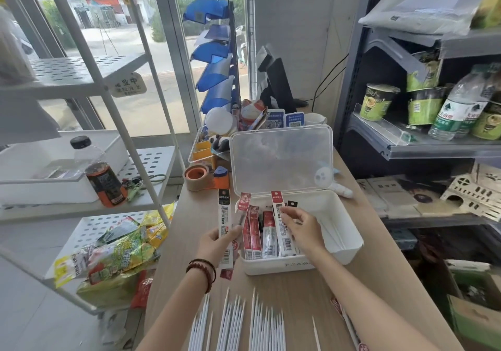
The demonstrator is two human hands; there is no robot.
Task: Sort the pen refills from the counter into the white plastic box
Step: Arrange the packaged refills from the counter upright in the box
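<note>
The white plastic box (344, 231) stands open on the wooden counter (379, 264), its clear lid (282, 158) tilted up behind. Several red and white refill packets (254, 234) stand upright in its left half. My left hand (217, 245) grips a long black-topped refill packet (224, 215) just left of the box. Over the box, my right hand (301, 228) pinches a red-topped refill packet (280, 215) among the standing ones. Several loose white pen refills (244, 323) lie in rows on the counter near me. Another red packet (349, 323) lies at the right, by my forearm.
Behind the box are a tape roll (196, 175), a small tray of trinkets (203, 150), a cat figurine (250, 112) and a monitor (276, 82). A white rack with a bottle (101, 174) and snack bags (122, 253) stands left; a grey shelf (433, 150) with cups stands right.
</note>
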